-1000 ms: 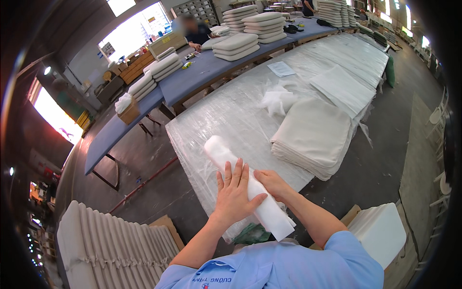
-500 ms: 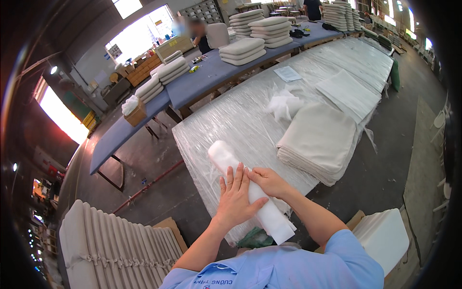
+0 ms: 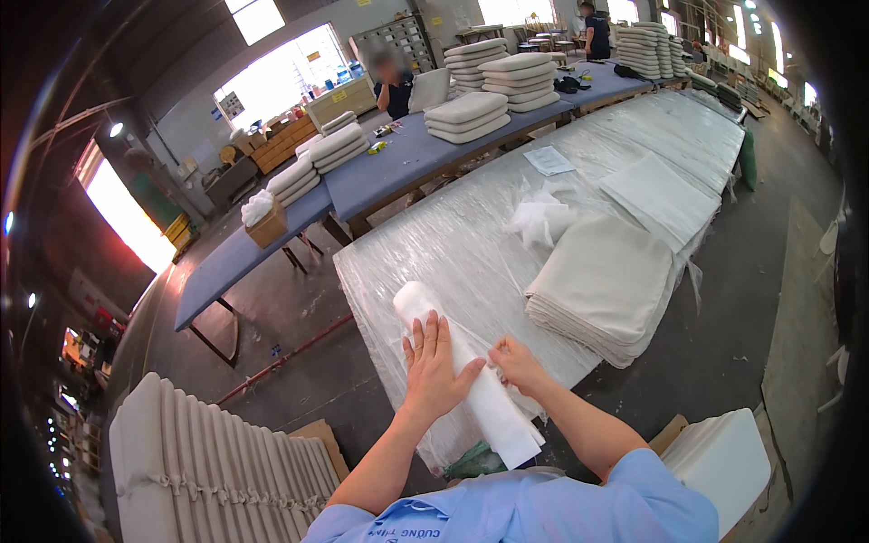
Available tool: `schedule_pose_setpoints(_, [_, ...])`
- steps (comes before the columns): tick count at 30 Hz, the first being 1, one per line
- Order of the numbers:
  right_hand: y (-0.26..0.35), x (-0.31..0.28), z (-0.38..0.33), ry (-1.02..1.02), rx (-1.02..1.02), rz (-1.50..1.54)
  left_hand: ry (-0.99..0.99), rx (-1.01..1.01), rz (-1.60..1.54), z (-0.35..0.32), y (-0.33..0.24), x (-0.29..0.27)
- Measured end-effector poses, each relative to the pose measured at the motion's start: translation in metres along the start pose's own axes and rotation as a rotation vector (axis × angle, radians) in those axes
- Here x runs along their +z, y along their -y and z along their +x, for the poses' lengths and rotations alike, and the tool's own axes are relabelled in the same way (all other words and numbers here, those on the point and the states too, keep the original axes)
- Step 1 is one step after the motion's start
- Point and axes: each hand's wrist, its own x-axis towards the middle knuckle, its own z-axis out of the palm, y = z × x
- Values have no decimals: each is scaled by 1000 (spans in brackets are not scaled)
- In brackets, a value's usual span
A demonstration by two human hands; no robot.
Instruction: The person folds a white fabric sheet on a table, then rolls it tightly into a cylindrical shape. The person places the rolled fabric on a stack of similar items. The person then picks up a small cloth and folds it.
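Note:
A long white roll (image 3: 480,385) of soft, foam-like sheet lies slantwise on the near end of the plastic-covered table (image 3: 425,244). My left hand (image 3: 438,366) rests flat on top of it, fingers stretched and thumb out to the side. Just right of the roll, my right hand (image 3: 518,364) is closed, thumb against curled fingers. What it pinches, perhaps a thin edge by the roll, is too small to make out. To the right lies a stack of cream fabric covers (image 3: 602,281), with a crumpled white plastic bag (image 3: 541,217) behind it.
Stacked cushions (image 3: 466,116) stand on a blue table (image 3: 398,172) beyond, where a person (image 3: 391,86) is. Tied cream cushions (image 3: 217,452) stand at my lower left, a white padded block (image 3: 722,466) at lower right. A paper sheet (image 3: 549,161) lies on the plastic.
My right hand has come off the roll's top, moved right and down, and closed. My left hand has shifted slightly, still flat on the roll. The view has tilted a little.

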Motion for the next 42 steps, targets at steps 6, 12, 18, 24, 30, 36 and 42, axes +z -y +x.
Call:
schedule_pose_setpoints(6, [56,18,31,90,-364,-98,-114,66,-341,8,8,1])
schedule_pose_setpoints(12, [12,14,47,109,-20,-109,-153,-115,-207,40,33,13])
schedule_pose_setpoints(18, [54,17,52,125,-45,-25,-28,-186,-39,29,37,0])
schedule_pose_setpoints(24, [86,46,70,262,-226,-197,-10,-127,-42,36,35,-1])
schedule_pose_setpoints(30, [19,51,71,97,30,-247,-86,-115,-73,37,54,-10])
schedule_pose_setpoints(36, [37,64,83,-40,-270,-108,-112,-20,-47,29,60,-8])
schedule_pose_setpoints(42, [64,76,89,41,-400,-257,-139,33,-118,39,64,1])
